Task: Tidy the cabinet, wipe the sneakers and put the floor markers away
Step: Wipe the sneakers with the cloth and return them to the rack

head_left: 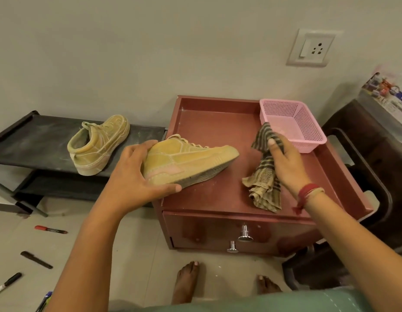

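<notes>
My left hand (132,174) grips the heel of a dusty tan sneaker (191,159), tilted on its side over the top of the reddish-brown cabinet (218,127). To its right, my right hand (285,163) holds a striped brown cloth (263,176) that hangs down onto the cabinet top, a little apart from the shoe's toe. The second tan sneaker (98,145) stands on the black shoe rack (38,140) at the left. On the floor at the lower left lie a red marker (50,229), a black marker (7,283) and a black comb-like piece (35,259).
An empty pink plastic basket (292,124) sits at the cabinet's back right corner. The cabinet drawer fronts carry two metal knobs (245,235). A dark plastic chair (364,167) stands at the right. My bare feet (186,282) are on the tiled floor. A wall socket (311,49) is above.
</notes>
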The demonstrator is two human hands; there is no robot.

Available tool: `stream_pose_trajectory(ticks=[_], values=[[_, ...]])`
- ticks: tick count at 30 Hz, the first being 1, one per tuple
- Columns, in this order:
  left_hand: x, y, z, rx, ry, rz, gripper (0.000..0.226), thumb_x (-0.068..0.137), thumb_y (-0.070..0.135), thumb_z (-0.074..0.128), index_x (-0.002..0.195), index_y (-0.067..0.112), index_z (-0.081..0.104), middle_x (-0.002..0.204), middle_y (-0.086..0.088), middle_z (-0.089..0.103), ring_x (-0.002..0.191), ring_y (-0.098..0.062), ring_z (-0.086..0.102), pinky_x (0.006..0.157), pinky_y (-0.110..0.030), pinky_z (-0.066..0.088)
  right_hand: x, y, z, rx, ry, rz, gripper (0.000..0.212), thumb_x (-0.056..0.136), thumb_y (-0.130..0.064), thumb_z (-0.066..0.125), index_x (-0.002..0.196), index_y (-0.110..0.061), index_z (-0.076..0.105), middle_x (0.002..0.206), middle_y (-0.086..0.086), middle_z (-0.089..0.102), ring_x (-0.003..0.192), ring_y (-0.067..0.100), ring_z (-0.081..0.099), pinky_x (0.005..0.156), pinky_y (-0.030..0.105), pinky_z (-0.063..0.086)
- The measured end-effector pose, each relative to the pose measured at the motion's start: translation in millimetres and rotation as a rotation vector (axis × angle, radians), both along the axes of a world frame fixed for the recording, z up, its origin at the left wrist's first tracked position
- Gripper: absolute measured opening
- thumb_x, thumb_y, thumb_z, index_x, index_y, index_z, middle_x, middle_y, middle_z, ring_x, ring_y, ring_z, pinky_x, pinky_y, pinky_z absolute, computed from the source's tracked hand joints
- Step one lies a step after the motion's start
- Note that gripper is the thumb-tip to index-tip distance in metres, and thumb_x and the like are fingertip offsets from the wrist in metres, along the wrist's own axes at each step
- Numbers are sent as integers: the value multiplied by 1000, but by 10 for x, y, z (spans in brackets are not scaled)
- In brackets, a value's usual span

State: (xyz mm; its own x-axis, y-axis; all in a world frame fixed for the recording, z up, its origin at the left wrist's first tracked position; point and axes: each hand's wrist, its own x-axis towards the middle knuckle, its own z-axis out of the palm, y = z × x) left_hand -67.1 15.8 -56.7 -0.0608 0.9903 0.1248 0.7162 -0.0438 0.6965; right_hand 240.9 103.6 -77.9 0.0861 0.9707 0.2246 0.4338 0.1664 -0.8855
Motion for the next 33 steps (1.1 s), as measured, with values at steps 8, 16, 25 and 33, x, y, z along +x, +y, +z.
stream_pose_trajectory(ticks=[8, 16, 25, 33], values=[[-21, -6, -18, 24, 15, -24, 116, 33, 73, 71, 139, 43, 32, 128, 13, 32, 114, -3, 35, 92, -29, 38, -398, -239, -233, 181, -354, 518, 39, 95, -45, 35, 134, -44, 35, 150, -10, 31, 142, 9, 18, 117, 35, 16], [-27, -14, -20, 51, 16, -36, 115, 35, 72, 72, 138, 42, 33, 129, 14, 30, 113, 1, 32, 91, -28, 38, -363, -179, -319, 124, -259, 462, 39, 96, -42, 37, 134, -44, 34, 147, -11, 35, 141, 10, 22, 115, 27, 19], [-20, -17, -25, 53, 18, -59, 116, 36, 74, 70, 140, 42, 31, 127, 17, 26, 113, 3, 30, 92, -28, 38, -310, -125, -328, 7, -76, 343, 36, 98, -30, 43, 132, -19, 50, 131, -3, 53, 127, 11, 45, 106, 24, 33], [-15, -19, -25, 79, 54, -96, 116, 38, 76, 69, 140, 42, 27, 126, 22, 21, 115, 2, 28, 93, -29, 36, -279, -222, -26, 76, 102, 218, 25, 98, -25, 44, 120, -33, 50, 119, -17, 56, 110, -14, 48, 103, 16, 35]])
